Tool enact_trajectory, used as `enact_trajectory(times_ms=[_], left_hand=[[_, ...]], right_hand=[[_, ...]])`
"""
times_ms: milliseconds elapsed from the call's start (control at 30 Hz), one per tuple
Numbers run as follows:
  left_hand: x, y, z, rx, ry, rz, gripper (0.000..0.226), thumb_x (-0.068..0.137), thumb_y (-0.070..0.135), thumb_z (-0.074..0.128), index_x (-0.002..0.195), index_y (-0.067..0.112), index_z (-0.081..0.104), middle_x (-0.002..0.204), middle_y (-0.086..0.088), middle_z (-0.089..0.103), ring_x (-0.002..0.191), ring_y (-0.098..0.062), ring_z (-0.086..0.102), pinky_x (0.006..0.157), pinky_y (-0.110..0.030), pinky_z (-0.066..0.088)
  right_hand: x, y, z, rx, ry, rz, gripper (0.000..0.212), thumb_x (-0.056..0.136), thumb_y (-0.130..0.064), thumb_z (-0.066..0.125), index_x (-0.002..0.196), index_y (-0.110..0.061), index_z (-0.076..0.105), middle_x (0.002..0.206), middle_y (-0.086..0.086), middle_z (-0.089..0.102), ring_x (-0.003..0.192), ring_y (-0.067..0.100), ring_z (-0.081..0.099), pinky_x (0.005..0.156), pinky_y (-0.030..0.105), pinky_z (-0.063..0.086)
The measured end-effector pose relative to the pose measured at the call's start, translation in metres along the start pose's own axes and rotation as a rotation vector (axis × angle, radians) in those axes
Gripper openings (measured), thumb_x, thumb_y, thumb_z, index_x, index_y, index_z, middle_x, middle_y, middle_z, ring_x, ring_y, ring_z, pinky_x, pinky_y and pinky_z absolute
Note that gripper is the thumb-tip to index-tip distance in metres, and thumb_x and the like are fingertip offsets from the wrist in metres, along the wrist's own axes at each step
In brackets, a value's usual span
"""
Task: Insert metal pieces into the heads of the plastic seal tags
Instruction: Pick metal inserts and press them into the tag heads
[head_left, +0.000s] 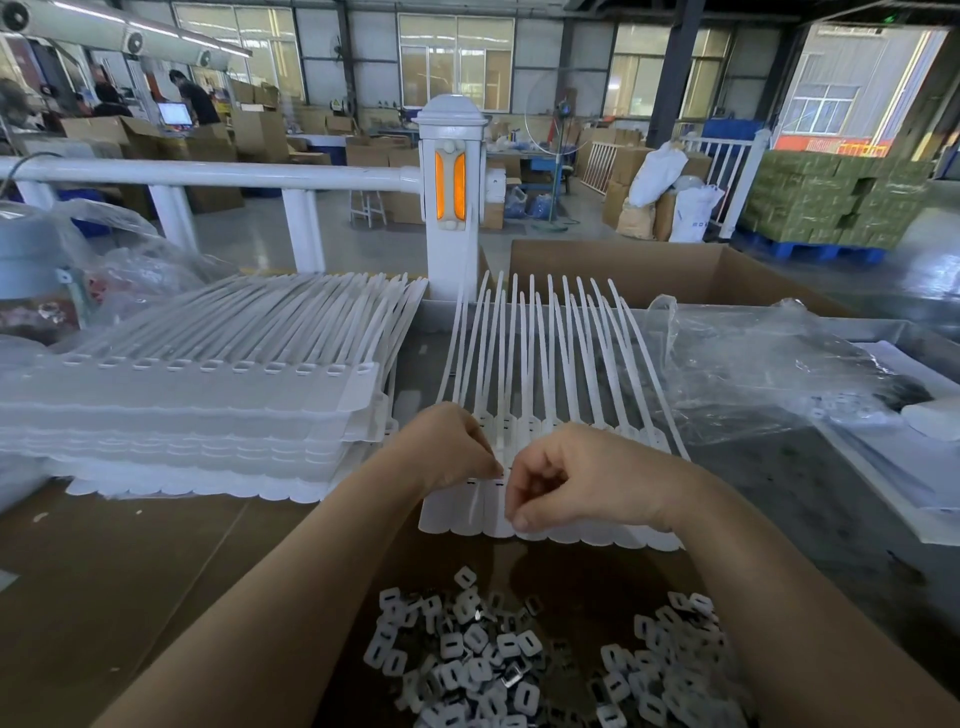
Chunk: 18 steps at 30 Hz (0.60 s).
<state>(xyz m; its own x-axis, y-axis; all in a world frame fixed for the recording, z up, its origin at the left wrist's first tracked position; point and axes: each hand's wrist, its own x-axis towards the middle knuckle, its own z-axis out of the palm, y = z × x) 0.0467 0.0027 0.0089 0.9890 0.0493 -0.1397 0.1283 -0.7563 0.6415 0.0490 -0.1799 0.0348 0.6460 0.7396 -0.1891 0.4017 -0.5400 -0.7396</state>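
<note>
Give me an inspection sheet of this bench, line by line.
Surface: brown cardboard sheet over the bench.
Job's things: strip of seal tags under both hands; stacked tag strips on the left; metal pieces heaped near the front edge.
Clutter: clear plastic bag, open carton.
Grippers: left hand and right hand pinch at the tag heads.
Cables: nothing seen.
Surroundings: white railing, stacked boxes.

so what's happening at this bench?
A person is fitting metal pieces into a strip of white seal tags lying in front of them. Both hands are on its near edge: the left hand and right hand have fingers curled, pinching at one tag head. A stack of tag strips sits to the left.
</note>
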Motion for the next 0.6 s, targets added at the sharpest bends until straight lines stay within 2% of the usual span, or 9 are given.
enact_trajectory(times_ms=[67, 133, 233, 333, 367, 433, 500, 533, 600], left_hand=[[0.001, -0.003, -0.003, -0.012, 0.005, 0.001, 0.011, 0.080, 0.022, 0.078, 0.076, 0.021, 0.067, 0.082, 0.004, 0.068, 0.081, -0.010, 0.062, 0.062, -0.021, 0.042], [0.000, -0.005, -0.006, 0.010, 0.018, 0.008, 0.013, 0.081, 0.023, 0.077, 0.075, 0.021, 0.066, 0.080, 0.004, 0.067, 0.080, -0.010, 0.061, 0.060, -0.021, 0.041], [-0.004, -0.003, -0.007, 0.113, 0.034, 0.086, 0.015, 0.085, 0.024, 0.075, 0.077, 0.025, 0.062, 0.082, 0.005, 0.065, 0.079, -0.008, 0.059, 0.062, -0.019, 0.043], [-0.014, 0.011, -0.015, 0.151, -0.011, 0.252, 0.013, 0.083, 0.028, 0.077, 0.076, 0.026, 0.065, 0.075, 0.011, 0.064, 0.069, -0.001, 0.059, 0.058, -0.013, 0.044], [-0.019, 0.018, -0.020, 0.146, -0.087, 0.298, 0.013, 0.080, 0.029, 0.079, 0.076, 0.025, 0.068, 0.071, 0.013, 0.065, 0.064, 0.002, 0.058, 0.055, -0.011, 0.045], [-0.031, 0.033, -0.024, 0.189, -0.337, 0.355, 0.012, 0.077, 0.032, 0.080, 0.076, 0.023, 0.072, 0.065, 0.016, 0.065, 0.057, 0.007, 0.056, 0.051, -0.004, 0.041], [-0.041, 0.045, -0.016, 0.292, -0.570, 0.365, 0.020, 0.079, 0.035, 0.079, 0.081, 0.016, 0.074, 0.065, 0.006, 0.066, 0.057, 0.001, 0.055, 0.052, -0.006, 0.041], [-0.045, 0.049, -0.009, 0.330, -0.643, 0.357, 0.025, 0.079, 0.035, 0.080, 0.083, 0.011, 0.073, 0.063, 0.002, 0.064, 0.057, -0.004, 0.056, 0.053, -0.010, 0.042], [-0.051, 0.053, 0.004, 0.368, -0.692, 0.329, 0.028, 0.078, 0.033, 0.081, 0.082, 0.006, 0.072, 0.060, 0.005, 0.062, 0.057, -0.008, 0.056, 0.050, -0.012, 0.043]], right_hand=[[-0.001, -0.001, 0.000, -0.054, -0.087, 0.005, 0.010, 0.083, -0.020, 0.078, 0.086, -0.027, 0.072, 0.081, -0.010, 0.072, 0.076, 0.001, 0.066, 0.072, 0.019, 0.053], [0.003, 0.001, 0.004, -0.105, -0.070, 0.012, 0.008, 0.084, -0.022, 0.076, 0.087, -0.027, 0.072, 0.084, -0.006, 0.072, 0.077, 0.005, 0.067, 0.074, 0.024, 0.055], [0.008, 0.005, 0.010, -0.088, 0.133, 0.037, 0.006, 0.086, -0.024, 0.073, 0.085, -0.030, 0.070, 0.081, -0.006, 0.072, 0.074, 0.004, 0.068, 0.074, 0.025, 0.056], [0.010, 0.010, 0.010, -0.100, 0.335, 0.096, 0.005, 0.088, -0.028, 0.071, 0.087, -0.032, 0.068, 0.082, -0.009, 0.070, 0.074, 0.003, 0.066, 0.066, 0.020, 0.052], [0.011, 0.011, 0.010, -0.109, 0.380, 0.116, 0.005, 0.088, -0.028, 0.070, 0.088, -0.033, 0.067, 0.083, -0.010, 0.069, 0.075, 0.002, 0.066, 0.065, 0.019, 0.051], [0.012, 0.015, 0.009, -0.094, 0.448, 0.151, 0.006, 0.089, -0.027, 0.069, 0.087, -0.032, 0.067, 0.083, -0.010, 0.068, 0.076, 0.002, 0.065, 0.066, 0.019, 0.050], [0.012, 0.017, 0.009, -0.060, 0.501, 0.166, 0.006, 0.088, -0.025, 0.070, 0.083, -0.029, 0.068, 0.077, -0.009, 0.069, 0.069, 0.000, 0.064, 0.063, 0.019, 0.046], [0.012, 0.017, 0.009, -0.047, 0.513, 0.163, 0.007, 0.087, -0.024, 0.070, 0.081, -0.028, 0.069, 0.074, -0.008, 0.068, 0.065, -0.002, 0.063, 0.061, 0.019, 0.044], [0.012, 0.018, 0.008, -0.038, 0.513, 0.155, 0.007, 0.086, -0.022, 0.070, 0.080, -0.024, 0.070, 0.071, -0.008, 0.068, 0.062, -0.003, 0.061, 0.059, 0.018, 0.041]])
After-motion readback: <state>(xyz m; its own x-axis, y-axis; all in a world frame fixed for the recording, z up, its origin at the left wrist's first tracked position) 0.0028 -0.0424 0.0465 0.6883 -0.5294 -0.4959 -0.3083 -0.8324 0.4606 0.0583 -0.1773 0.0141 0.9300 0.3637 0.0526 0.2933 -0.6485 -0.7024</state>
